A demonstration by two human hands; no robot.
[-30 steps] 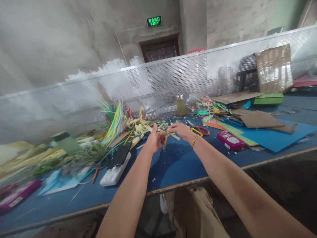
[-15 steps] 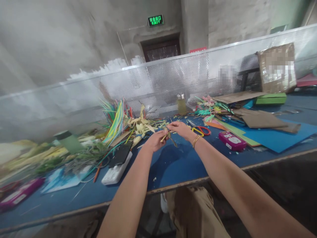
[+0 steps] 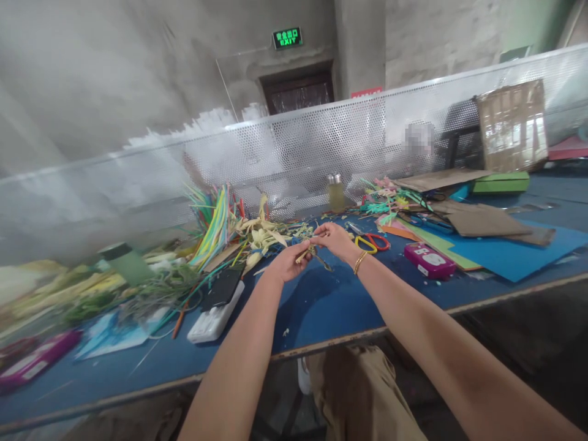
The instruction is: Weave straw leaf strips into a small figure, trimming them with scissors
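Over the middle of the blue table, my left hand (image 3: 290, 262) is closed around a thin yellowish-green craft stem (image 3: 326, 264), whose loose end hangs down to the right. My right hand (image 3: 339, 241), with a gold bracelet on the wrist, pinches at the upper end of the same piece, fingertips close to the left thumb. The fingers hide most of the piece, and its exact make is too small to tell. Just right of my right hand lie scissors with yellow and red handles (image 3: 377, 242). Behind my left hand is a heap of pale yellow leaf-like strips (image 3: 264, 237).
Coloured pipe cleaners (image 3: 215, 223) stand at the left, near a black phone (image 3: 223, 288) on a white power strip (image 3: 209, 324). A purple box (image 3: 429, 261), blue sheets (image 3: 519, 257) and cardboard (image 3: 487, 219) lie right. A perforated metal screen (image 3: 294, 147) runs along the back.
The hands stay almost in place, with only a slight shift of the fingers on the stem. The view has moved very little.
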